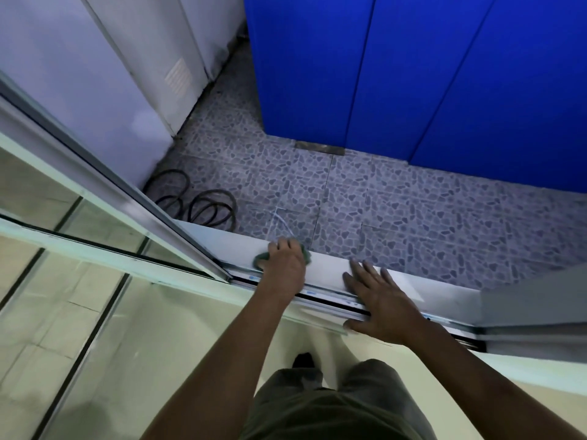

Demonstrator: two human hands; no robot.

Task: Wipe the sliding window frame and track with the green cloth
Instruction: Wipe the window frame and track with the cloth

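The green cloth (pixel 306 254) lies on the white outer sill (pixel 330 265) of the window frame, mostly hidden under my left hand (pixel 282 262), whose curled fingers grip it. Just in front of the sill runs the metal track (pixel 324 295). My right hand (pixel 378 304) rests flat across the sill and track with its fingers spread, holding nothing. The sliding glass pane (pixel 104 214) stands pushed to the left, its frame edge ending just left of my left hand.
Beyond the sill lies a pebble-patterned tiled floor (pixel 397 214) with coiled black hoses (pixel 209 208). Blue panels (pixel 413 74) rise at the back right, white cabinets (pixel 95 74) at the back left. A grey frame post (pixel 533 306) stands at the right.
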